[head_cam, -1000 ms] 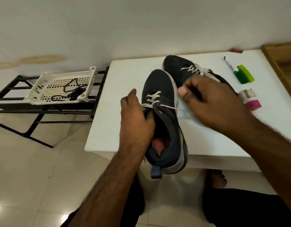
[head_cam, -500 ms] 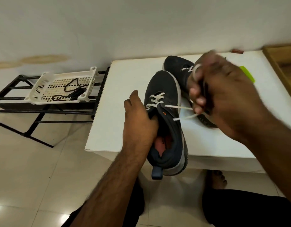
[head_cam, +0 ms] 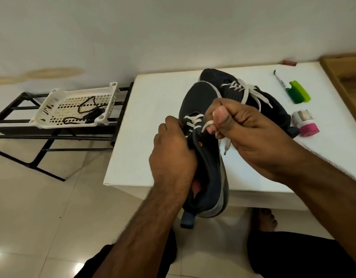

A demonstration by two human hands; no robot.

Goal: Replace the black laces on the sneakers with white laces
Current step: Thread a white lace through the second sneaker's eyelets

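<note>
A white perforated basket (head_cam: 58,109) is seen on a black metal rack (head_cam: 16,125) to the left of the table (head_cam: 145,125); black laces (head_cam: 86,111) lie loosely coiled inside it. On the table, a dark sneaker (head_cam: 209,157) is held with its heel hanging past the near edge and its toe pointing away. Its lower eyelets are threaded with a white lace (head_cam: 193,122). The left hand (head_cam: 173,155) is wrapped round the sneaker's left side near the tongue, the grip closed on the shoe. The right hand (head_cam: 249,133) is curled just right of the eyelets, and a loose end of the white lace is pinched between thumb and fingers, its tip hanging below the hand.

Behind, a second sneaker (head_cam: 239,93) lies on the table, already laced in white, the ends trailing loose. Further right, a marker pen (head_cam: 279,79) with small print that cannot be read lies beside a green object (head_cam: 298,94). A small roll with a pink end (head_cam: 305,125) rests near the second sneaker's heel; its label is too blurred to read. A small red object (head_cam: 289,62) sits at the table's far edge.
</note>
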